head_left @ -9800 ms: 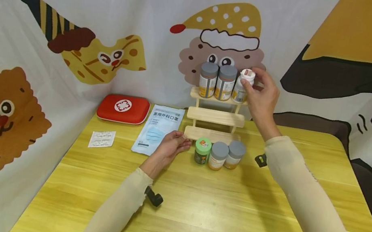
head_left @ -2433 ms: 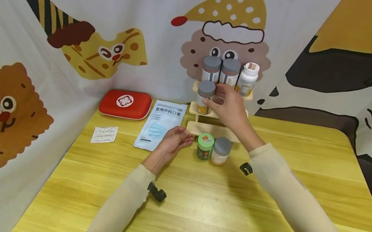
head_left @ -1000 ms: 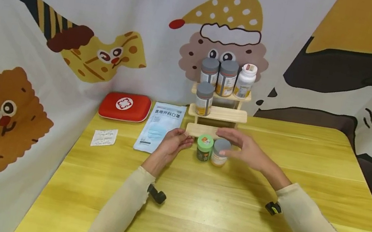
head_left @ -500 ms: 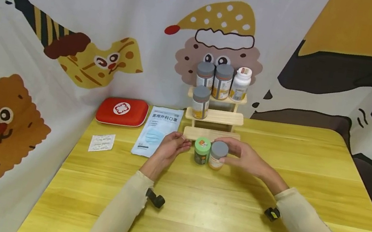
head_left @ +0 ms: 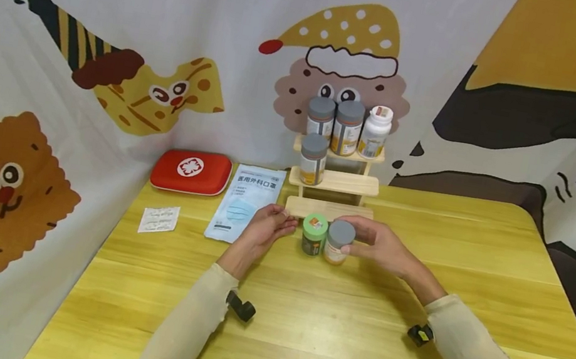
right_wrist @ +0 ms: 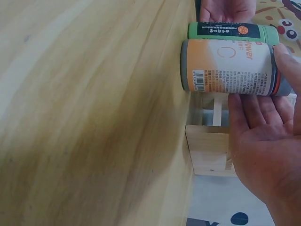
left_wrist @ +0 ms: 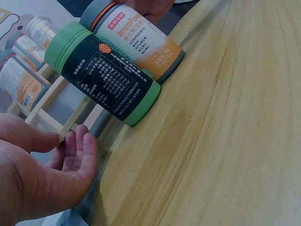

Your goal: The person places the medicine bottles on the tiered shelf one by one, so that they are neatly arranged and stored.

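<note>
My right hand (head_left: 384,246) holds a grey-lidded supplement bottle (head_left: 338,242) between thumb and fingers; it stands upright on the table. In the right wrist view the thumb lies by the bottle's lid (right_wrist: 281,73), with the fingers behind. Touching or nearly touching it on the left is a green-lidded bottle (head_left: 313,234). My left hand (head_left: 263,232) pinches the lower left corner of a three-tier wooden shelf (head_left: 328,212). Two grey-lidded bottles (head_left: 347,131) and a white bottle (head_left: 375,134) fill the top tier. Another grey-lidded bottle (head_left: 313,159) stands at the left of the middle tier.
Left of the shelf lie a red first-aid case (head_left: 191,171), a blue-white mask packet (head_left: 245,204) and a small white packet (head_left: 158,219). A printed cloth (head_left: 179,9) hangs behind the wooden table (head_left: 305,347).
The right hand set the white bottle on the top tier and one grey-lidded bottle on the middle tier, then came down and took hold of another by the green-lidded one. The left hand stayed.
</note>
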Demonstrator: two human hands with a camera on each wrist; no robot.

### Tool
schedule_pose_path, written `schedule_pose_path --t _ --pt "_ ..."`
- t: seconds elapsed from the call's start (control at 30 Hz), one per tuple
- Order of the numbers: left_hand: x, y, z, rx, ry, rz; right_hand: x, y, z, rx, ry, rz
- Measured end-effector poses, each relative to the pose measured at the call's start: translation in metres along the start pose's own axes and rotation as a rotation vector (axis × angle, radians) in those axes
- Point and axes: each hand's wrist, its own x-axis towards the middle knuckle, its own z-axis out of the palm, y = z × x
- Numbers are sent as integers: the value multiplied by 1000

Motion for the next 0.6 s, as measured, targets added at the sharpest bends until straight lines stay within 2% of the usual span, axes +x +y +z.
schedule_pose_path --t 0.33,0.6 --pt "0 -1 -2 0 -4 -7 -3 -3 -3 -49 17 26" --pt "2 -2 -3 -7 -4 -2 -1 -21 -15 -71 57 31"
